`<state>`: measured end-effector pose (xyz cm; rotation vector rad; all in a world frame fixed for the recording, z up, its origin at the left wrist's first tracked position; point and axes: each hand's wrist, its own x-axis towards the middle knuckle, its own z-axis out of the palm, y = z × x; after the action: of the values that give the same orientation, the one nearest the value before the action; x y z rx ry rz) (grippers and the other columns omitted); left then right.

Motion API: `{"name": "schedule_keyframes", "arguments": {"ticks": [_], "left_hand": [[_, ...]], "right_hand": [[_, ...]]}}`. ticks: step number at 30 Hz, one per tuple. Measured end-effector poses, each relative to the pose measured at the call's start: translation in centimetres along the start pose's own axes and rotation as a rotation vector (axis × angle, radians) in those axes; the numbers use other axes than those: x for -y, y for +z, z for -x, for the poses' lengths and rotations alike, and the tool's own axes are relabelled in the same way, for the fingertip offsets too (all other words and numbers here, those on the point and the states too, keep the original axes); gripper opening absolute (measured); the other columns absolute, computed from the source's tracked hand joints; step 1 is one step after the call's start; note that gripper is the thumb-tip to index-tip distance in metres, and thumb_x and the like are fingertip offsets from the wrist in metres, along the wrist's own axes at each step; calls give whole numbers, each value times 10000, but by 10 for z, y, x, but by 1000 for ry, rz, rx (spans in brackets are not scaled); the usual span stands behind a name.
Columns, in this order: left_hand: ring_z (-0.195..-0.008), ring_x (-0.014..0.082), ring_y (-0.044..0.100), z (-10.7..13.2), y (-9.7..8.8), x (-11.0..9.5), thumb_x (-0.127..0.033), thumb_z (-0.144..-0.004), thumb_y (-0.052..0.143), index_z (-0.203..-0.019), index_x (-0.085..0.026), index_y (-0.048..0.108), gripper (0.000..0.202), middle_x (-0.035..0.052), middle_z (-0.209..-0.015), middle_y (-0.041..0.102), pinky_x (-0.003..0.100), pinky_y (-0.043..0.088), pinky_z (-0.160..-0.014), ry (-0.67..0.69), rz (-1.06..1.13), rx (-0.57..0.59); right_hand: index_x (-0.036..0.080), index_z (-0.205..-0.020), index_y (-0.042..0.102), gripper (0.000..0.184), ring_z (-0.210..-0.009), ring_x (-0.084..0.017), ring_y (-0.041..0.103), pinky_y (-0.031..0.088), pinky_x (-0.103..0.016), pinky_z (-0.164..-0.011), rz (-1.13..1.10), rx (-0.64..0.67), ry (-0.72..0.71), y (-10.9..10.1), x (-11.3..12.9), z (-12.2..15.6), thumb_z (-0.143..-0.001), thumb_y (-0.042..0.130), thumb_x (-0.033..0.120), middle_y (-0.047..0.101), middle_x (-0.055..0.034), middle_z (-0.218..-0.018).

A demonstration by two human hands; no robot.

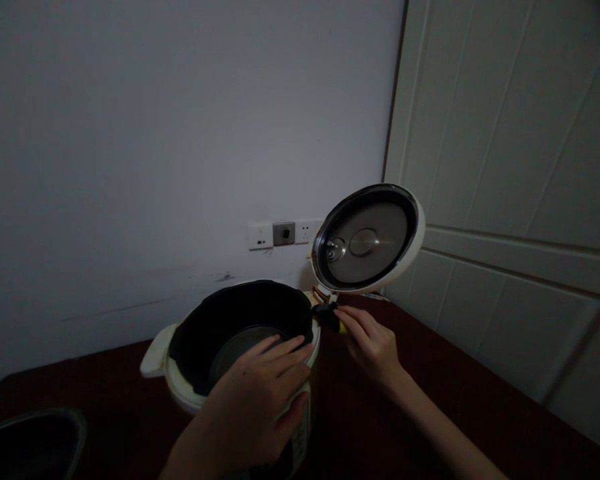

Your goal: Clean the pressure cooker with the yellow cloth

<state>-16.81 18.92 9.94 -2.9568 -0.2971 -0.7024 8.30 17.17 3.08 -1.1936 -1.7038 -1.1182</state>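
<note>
A white rice cooker [180,390] stands on a dark red table [430,400] with its lid [367,237] swung up and open at the right. Its dark inside is bare down to the metal heating plate. My left hand [260,407] rests over the cooker's front rim, fingers wrapped round the body. My right hand [370,343] pinches a small black and yellow tool [330,317], its tip at the lid's hinge.
A dark inner pot [30,440] sits at the table's lower left corner. A wall socket strip [283,233] is on the white wall behind. A panelled white door [520,200] stands at the right.
</note>
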Motion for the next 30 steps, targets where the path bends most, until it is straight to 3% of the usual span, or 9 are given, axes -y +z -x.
{"name": "schedule_keyframes", "arguments": {"ticks": [6, 11, 14, 16, 19, 21, 25, 30], "left_hand": [[-1136, 213, 572, -1, 2, 1, -171, -827, 507, -1056, -198, 626, 259, 62, -1187, 644, 429, 454, -985, 6, 36, -95], [-881, 161, 659, 0, -16, 4, -103, -818, 521, -898, -177, 630, 154, 52, -920, 710, 345, 519, -874, -57, 91, -477], [-980, 182, 620, 1, -42, -1, -129, -785, 583, -1001, -176, 600, 221, 74, -1011, 665, 336, 515, -868, -130, 37, -607], [-1090, 212, 569, -2, -61, -4, -193, -750, 642, -1182, -188, 530, 447, 93, -1152, 607, 365, 490, -922, -184, 13, -547], [-1183, 226, 508, -13, -84, -7, -242, -740, 658, -1321, -229, 432, 623, 90, -1288, 536, 377, 448, -975, -170, 43, -304], [-1126, 202, 547, -24, -96, -4, -209, -783, 601, -1269, -236, 495, 498, 66, -1239, 583, 356, 448, -955, -136, 68, -180], [-860, 167, 622, -47, -119, 3, -203, -807, 553, -1030, -185, 651, 245, 47, -959, 688, 289, 475, -781, -168, 68, -65], [-604, 103, 530, -64, -147, 25, -229, -771, 543, -844, -124, 679, 187, 8, -680, 629, 219, 391, -585, -229, -10, -57]], "right_hand": [[126, -1108, 605, 332, -933, -195, 645, 553, -278, -710, -103, -34, -29, -26, 15, -23, -819, 465, 43, 675, -140, -1020], [153, -1141, 595, 361, -949, -194, 646, 560, -286, -725, -275, -68, -40, -42, 40, -50, -802, 495, 79, 673, -126, -1038], [176, -1169, 568, 415, -952, -189, 650, 562, -295, -758, -419, -51, 3, -43, 54, -63, -779, 474, 71, 673, -97, -1040], [195, -1188, 541, 451, -939, -183, 657, 558, -295, -777, -519, -38, 53, -42, 61, -74, -759, 473, 74, 675, -75, -1035], [218, -1153, 520, 435, -883, -179, 668, 555, -291, -760, -619, -37, 157, -41, 66, -93, -737, 500, 91, 677, -50, -1004], [229, -1107, 509, 385, -859, -175, 664, 550, -286, -743, -664, -73, 216, -40, 68, -107, -740, 529, 114, 669, -36, -972], [229, -1069, 492, 332, -832, -166, 651, 548, -276, -717, -685, -141, 282, -38, 67, -125, -759, 608, 198, 646, -21, -929], [210, -1250, 424, 517, -986, -220, 620, 559, -361, -792, -554, -165, 259, -38, 59, -124, -788, 641, 290, 592, -98, -1145]]}}
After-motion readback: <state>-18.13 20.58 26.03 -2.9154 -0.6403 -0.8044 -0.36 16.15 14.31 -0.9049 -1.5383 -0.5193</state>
